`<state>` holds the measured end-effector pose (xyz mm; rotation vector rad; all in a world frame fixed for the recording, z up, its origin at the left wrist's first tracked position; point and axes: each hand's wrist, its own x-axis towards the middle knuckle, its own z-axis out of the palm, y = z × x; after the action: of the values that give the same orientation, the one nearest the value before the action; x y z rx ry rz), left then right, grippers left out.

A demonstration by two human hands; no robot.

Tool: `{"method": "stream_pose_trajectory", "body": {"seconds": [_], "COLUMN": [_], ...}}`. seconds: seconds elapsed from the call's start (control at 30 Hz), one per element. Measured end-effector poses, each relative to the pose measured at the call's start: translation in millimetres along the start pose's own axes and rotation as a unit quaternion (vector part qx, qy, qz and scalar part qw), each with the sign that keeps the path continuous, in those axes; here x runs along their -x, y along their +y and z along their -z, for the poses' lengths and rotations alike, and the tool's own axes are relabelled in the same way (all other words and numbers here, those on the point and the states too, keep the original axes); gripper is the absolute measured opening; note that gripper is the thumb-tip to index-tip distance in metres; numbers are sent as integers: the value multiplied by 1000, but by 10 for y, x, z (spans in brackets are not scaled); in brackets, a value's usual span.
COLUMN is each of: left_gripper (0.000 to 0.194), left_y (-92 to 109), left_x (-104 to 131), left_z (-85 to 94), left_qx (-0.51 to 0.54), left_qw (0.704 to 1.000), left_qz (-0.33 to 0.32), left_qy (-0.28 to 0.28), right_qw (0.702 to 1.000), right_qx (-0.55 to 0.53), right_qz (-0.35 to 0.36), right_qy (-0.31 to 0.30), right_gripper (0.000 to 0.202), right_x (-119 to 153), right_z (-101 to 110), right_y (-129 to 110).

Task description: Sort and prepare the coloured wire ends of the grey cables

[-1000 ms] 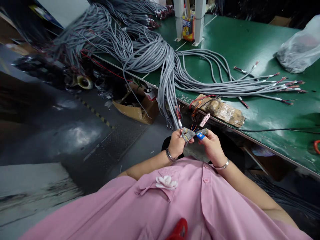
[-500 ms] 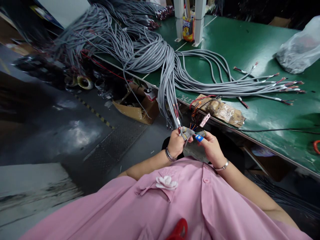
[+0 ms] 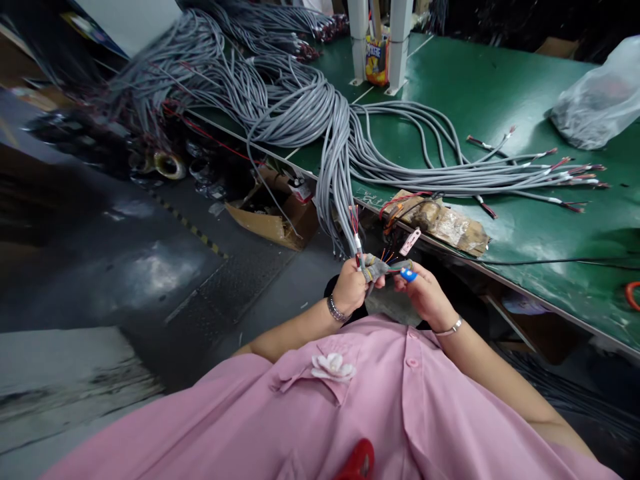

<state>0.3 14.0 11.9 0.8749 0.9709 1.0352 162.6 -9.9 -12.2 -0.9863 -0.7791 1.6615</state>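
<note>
Grey cables (image 3: pixel 336 167) hang over the table edge, and my left hand (image 3: pixel 353 285) is closed around the end of one, below the bundle. Grey finger covers are on its thumb and finger. Thin coloured wires (image 3: pixel 387 256) fan out beyond its fingertips. Just right of it, my right hand (image 3: pixel 423 290) pinches thin wires coming from that cable end; a blue cover (image 3: pixel 408 275) wraps its thumb. More grey cables (image 3: pixel 450 175) lie across the green table with stripped, coloured ends pointing right.
Along the edge of the green table (image 3: pixel 530 233) lies a taped cardboard piece (image 3: pixel 450 225). A clear plastic bag (image 3: pixel 595 107) is at the right. White posts hold a yellow packet (image 3: pixel 377 61). An open cardboard box (image 3: pixel 273 217) stands below the table, left of the hanging cables.
My right hand has moved slightly right, away from my left hand, with the thin wires between its fingertips. My left hand has barely shifted.
</note>
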Motion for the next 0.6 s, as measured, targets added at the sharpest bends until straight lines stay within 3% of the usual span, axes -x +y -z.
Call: {"method": "stream_pose_trajectory", "body": {"seconds": [0.13,0.33,0.4,0.53,0.6], "left_gripper": [28,28,29,31,31], "left_y": [52,84,91,99,96], "left_x": [-23,-64,-79,-119,-139], "left_z": [6,-61,-80,-101,-115], "left_qx": [-2,-7,-13,-21,-17], "left_qw": [999,996,996,995,994], "left_qz": [30,43,46,56,55], "left_qy": [-38,-74,-75,-86,-93], "right_qw": [996,993,998,984,979], "right_qx": [-65,-90,-59,56,65], "right_qz": [-34,-79,-36,117,130], "right_qy": [43,0,10,120,145], "right_gripper": [43,41,38,40,48], "right_x": [-180,-439,-461,-464,-473], "right_z": [109,113,89,51,33], "right_y": [-70,-288,-327,-283,-241]}}
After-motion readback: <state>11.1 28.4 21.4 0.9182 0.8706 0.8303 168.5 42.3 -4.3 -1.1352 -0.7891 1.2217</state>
